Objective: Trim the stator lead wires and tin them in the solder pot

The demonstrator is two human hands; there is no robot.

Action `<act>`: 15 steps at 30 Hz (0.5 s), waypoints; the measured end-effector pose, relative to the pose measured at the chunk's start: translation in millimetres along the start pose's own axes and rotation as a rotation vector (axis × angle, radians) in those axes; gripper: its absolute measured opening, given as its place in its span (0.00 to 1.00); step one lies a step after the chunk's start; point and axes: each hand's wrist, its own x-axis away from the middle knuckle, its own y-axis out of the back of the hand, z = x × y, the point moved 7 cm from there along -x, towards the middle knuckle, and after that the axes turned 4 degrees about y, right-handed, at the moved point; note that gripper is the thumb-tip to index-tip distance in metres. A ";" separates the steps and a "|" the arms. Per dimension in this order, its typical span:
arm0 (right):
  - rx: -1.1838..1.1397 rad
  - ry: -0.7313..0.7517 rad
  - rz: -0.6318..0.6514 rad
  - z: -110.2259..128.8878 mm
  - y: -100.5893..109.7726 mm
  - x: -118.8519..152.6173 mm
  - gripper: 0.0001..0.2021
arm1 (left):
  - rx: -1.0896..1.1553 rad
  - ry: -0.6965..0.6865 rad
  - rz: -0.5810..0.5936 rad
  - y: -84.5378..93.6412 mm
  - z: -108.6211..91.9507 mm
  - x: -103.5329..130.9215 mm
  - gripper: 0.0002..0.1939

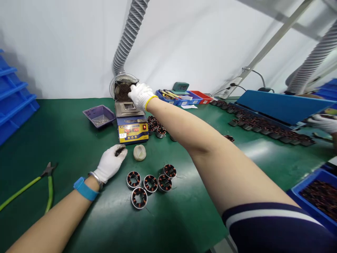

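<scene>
On the bench (189,211) stands the pot unit (133,130). Whether anything is clamped by the fingers of the right hand (141,95) or left hand (110,164) cannot be told; touching the metal top (121,110) should be avoided.

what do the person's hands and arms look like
The left hand wears a white glove, silver bangle and blue wristband. The right hand wears a yellow-edged white glove; that side's navy sleeve has a white stripe.

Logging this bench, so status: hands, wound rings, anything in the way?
Right hand over yellow-blue machine, hold unclear. Left hand before it, hold unclear. Five wound rings nearer on green table. Right arm partly hides rear ring cluster.
</scene>
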 end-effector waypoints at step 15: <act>-0.135 -0.131 0.039 -28.9 10.3 -2.0 0.20 | -0.031 -0.037 0.024 -0.3 -7.1 1.8 0.19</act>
